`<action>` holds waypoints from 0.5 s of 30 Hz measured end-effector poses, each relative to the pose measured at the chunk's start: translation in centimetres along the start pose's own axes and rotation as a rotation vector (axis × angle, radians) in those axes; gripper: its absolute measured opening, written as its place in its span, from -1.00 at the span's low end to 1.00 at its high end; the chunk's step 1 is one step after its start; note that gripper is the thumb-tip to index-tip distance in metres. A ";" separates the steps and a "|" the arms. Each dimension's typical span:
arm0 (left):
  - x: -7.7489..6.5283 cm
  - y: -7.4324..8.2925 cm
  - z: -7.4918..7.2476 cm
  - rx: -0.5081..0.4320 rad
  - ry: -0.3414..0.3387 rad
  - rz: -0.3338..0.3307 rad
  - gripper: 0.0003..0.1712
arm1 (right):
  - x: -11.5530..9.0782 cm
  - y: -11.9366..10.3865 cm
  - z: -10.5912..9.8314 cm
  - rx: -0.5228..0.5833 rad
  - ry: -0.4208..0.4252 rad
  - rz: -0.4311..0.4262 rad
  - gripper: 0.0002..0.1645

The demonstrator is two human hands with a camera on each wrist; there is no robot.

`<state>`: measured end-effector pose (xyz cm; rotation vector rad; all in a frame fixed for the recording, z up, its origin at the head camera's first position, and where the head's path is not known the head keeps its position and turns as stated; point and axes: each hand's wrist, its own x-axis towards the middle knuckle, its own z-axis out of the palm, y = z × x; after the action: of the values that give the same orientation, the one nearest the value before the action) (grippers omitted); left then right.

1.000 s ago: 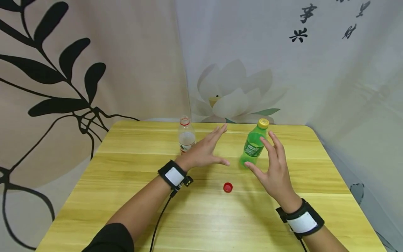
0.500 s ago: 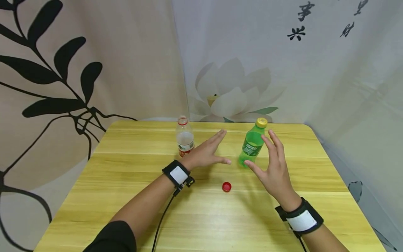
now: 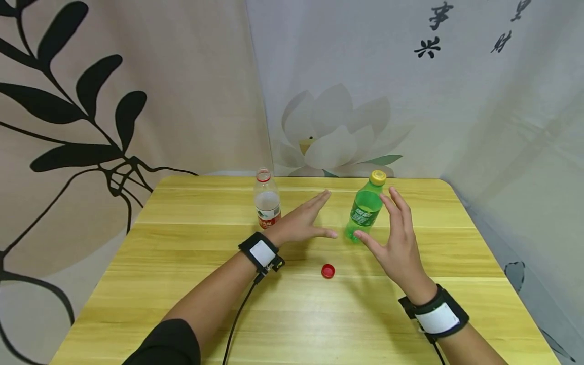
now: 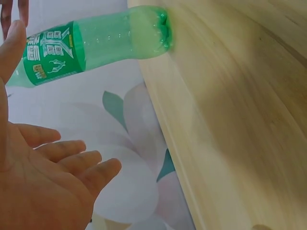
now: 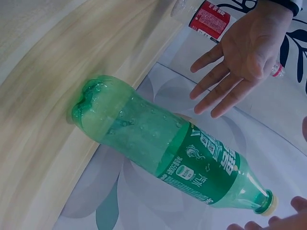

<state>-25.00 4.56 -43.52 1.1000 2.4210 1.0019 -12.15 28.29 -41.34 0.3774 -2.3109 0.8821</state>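
A green soda bottle (image 3: 366, 207) with a yellow cap stands upright toward the back right of the table; its label and base show in the left wrist view. My right hand (image 3: 399, 248) is held just to the right of that bottle, thumb and fingers spread, holding nothing. Left of the bottle, my left hand (image 3: 301, 221) reaches out with straight fingers and palm turned to the right, also holding nothing. Behind the left hand stands a clear bottle (image 3: 267, 203) with a red and white label and no cap. A red bottle cap (image 3: 328, 270) lies between the hands, nearer the front.
The wooden table (image 3: 219, 203) has its far edge just behind both bottles. A printed curtain (image 3: 205, 101) hangs beyond it. Each wrist wears a black strap, and a cable (image 3: 238, 319) runs from the left strap across the table.
My left hand has shifted slightly right, so more of the clear bottle's label shows. The head view has shifted a little. The right hand stays by the green bottle.
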 end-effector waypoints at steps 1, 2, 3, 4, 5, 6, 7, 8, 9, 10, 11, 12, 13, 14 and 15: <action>0.0 0.0 0.0 -0.007 -0.002 -0.002 0.30 | 0.0 0.0 0.0 -0.004 0.004 -0.005 0.21; 0.1 0.0 0.1 -0.016 -0.005 -0.003 0.29 | 0.1 -0.1 0.0 -0.007 0.007 -0.007 0.22; 0.2 0.0 0.2 -0.023 -0.008 -0.005 0.28 | 0.1 -0.1 -0.1 -0.007 0.008 -0.007 0.24; 0.2 0.0 0.2 -0.028 -0.009 -0.009 0.28 | 0.1 -0.2 -0.1 -0.005 0.007 -0.003 0.26; 0.3 -0.1 0.3 -0.031 -0.011 -0.013 0.29 | 0.2 -0.2 -0.1 -0.003 0.007 -0.001 0.27; 0.4 -0.1 0.4 -0.030 -0.012 -0.018 0.29 | 0.2 -0.2 -0.1 -0.002 0.006 0.003 0.28; 0.5 -0.1 0.5 -0.031 -0.012 -0.022 0.29 | 0.2 -0.2 -0.2 0.004 0.004 0.011 0.29; 0.6 -0.1 0.5 -0.031 -0.011 -0.026 0.30 | 0.2 -0.2 -0.2 0.005 0.001 0.014 0.29; 0.6 -0.2 0.6 -0.028 -0.010 -0.030 0.30 | 0.3 -0.2 -0.2 0.003 -0.001 0.015 0.29; 0.7 -0.2 0.7 -0.027 -0.008 -0.033 0.30 | 0.3 -0.2 -0.2 0.001 -0.001 0.016 0.28; 0.8 -0.2 0.7 -0.029 -0.007 -0.037 0.29 | 0.3 -0.1 -0.2 0.000 0.000 0.014 0.28; 0.9 -0.3 0.8 -0.026 -0.005 -0.039 0.29 | 0.3 -0.1 -0.1 -0.001 0.001 0.013 0.27; 1.0 -0.3 0.9 -0.028 -0.004 -0.041 0.28 | 0.3 0.0 -0.1 -0.001 0.004 0.010 0.27; 1.0 -0.4 1.0 -0.027 -0.003 -0.045 0.28 | 0.3 0.1 -0.1 -0.004 0.007 0.007 0.26; 1.1 -0.4 1.1 -0.027 -0.002 -0.047 0.27 | 0.3 0.1 -0.1 -0.001 0.008 0.005 0.25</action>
<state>-25.41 5.73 -44.55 1.0304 2.4127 1.0153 -12.41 28.41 -41.17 0.3672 -2.3054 0.8831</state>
